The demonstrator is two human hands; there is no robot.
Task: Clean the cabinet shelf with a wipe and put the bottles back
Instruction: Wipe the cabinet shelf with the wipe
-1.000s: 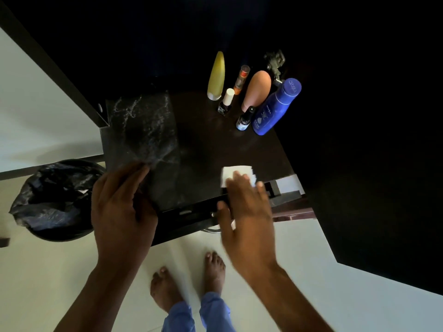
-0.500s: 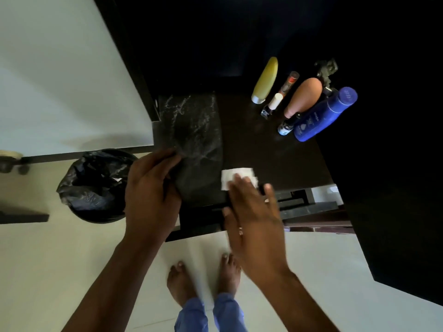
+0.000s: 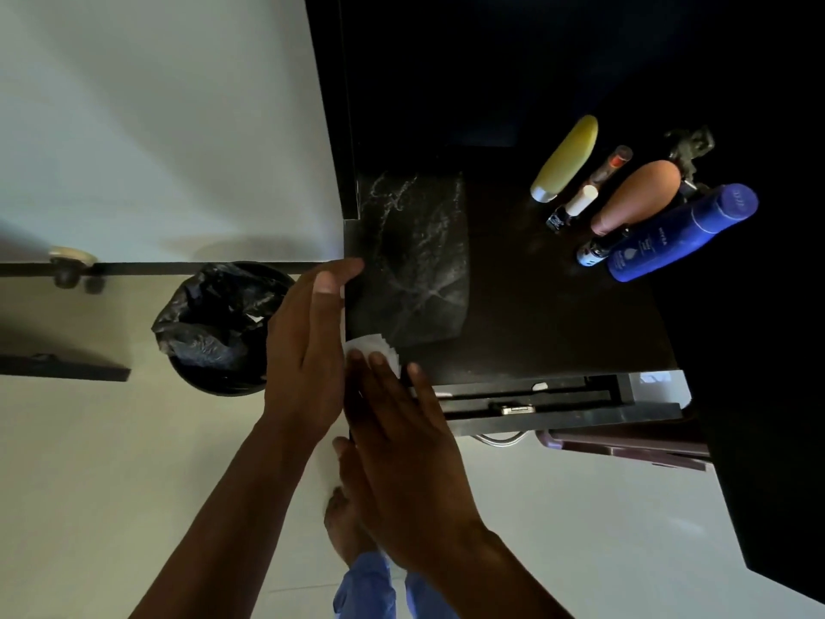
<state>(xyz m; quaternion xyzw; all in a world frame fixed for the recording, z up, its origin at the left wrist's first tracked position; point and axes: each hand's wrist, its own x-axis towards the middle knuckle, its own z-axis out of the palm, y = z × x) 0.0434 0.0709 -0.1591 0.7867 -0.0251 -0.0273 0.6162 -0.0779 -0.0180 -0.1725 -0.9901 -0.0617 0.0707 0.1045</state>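
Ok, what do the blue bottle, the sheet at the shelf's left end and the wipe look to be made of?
Blue bottle: likely plastic, smooth with a soft sheen and printed label. Sheet: seems thin, translucent plastic film, dark with whitish crease lines. Wipe: white, matte, probably paper or nonwoven tissue, under the right hand.

right hand point(image 3: 402, 444) pressing wipe point(image 3: 372, 346), shelf point(image 3: 535, 306)

A round black bin point(image 3: 223, 377) lined with a crumpled black bag point(image 3: 210, 319) stands on the pale floor point(image 3: 111, 484) by the white wall point(image 3: 156, 127), with bare feet point(image 3: 343, 529) and blue trouser legs point(image 3: 366, 587) below.
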